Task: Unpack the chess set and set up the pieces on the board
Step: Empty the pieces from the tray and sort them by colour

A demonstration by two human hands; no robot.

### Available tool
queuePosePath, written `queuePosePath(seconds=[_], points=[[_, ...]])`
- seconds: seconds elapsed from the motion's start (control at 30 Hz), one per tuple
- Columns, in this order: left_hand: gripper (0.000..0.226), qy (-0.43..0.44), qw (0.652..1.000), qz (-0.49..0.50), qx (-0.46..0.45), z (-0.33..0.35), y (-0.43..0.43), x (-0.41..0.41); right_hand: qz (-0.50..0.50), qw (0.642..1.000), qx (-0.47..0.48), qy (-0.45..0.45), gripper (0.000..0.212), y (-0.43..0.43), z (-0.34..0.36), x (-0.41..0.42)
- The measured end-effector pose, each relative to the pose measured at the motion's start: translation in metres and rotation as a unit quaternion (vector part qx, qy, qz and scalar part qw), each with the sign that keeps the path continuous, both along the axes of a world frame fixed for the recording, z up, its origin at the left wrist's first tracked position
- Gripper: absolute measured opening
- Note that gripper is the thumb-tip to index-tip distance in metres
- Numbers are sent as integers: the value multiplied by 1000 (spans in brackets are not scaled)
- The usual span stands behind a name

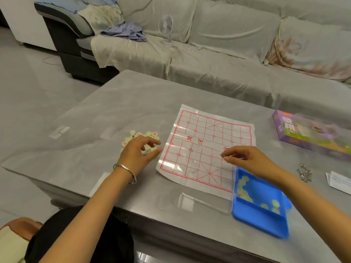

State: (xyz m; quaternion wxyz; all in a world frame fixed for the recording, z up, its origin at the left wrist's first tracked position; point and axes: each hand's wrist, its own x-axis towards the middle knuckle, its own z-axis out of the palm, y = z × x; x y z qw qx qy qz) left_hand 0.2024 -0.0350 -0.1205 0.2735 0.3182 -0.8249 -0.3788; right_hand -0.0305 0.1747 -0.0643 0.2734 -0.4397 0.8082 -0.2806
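Our left hand (pixel 139 150) over xiangqi pieces (pixel 144 135), fingers loosely curled, grip unclear; paper board (pixel 207 133) lies just right. Our right hand (pixel 250 160) pinches clear lid (pixel 205 200).

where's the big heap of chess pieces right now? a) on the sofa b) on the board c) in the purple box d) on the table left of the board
d: the heap of pale pieces lies on the table just left of the board, partly under the left hand.
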Motion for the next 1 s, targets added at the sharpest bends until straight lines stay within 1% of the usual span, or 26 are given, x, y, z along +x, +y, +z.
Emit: queuePosePath(seconds=[0.07, 0.17, 0.23, 0.33, 0.37, 0.43, 0.6, 0.67, 0.77, 0.9, 1.0], points=[[20, -25, 998, -64, 8, 6, 25, -22, -30, 999, 21, -9, 14, 31, 0, -15], [24, -70, 985, -160, 14, 12, 67, -57, -39, 997, 69, -20, 17, 65, -4, -29], [35, -116, 967, -227, 16, 13, 98, -83, -30, 995, 95, -12, 26, 79, -12, -34], [57, -166, 937, -307, -31, 8, 134, -112, -10, 996, 83, 4, 44, 88, -27, -29], [64, -169, 930, -323, -42, 5, 141, -117, 0, 997, 75, 14, 49, 88, -31, -25], [70, -159, 926, -339, -53, -3, 147, -123, 19, 997, 66, 37, 53, 85, -36, -17], [82, -180, 925, -329, -52, -16, 144, -125, 32, 996, 72, 45, 56, 83, -43, -16], [79, -196, 919, -334, -72, -14, 143, -127, 33, 997, 62, 41, 47, 86, -43, -19], [65, -233, 904, -332, -138, -6, 143, -134, 38, 996, 58, 50, 34, 91, -45, -23], [42, -273, 887, -318, -193, 5, 144, -146, -11, 995, 32, 89, 23, 100, -49, -30], [40, -314, 867, -314, -227, 12, 148, -155, -26, 998, 8, 54, 25, 107, -48, -36]])
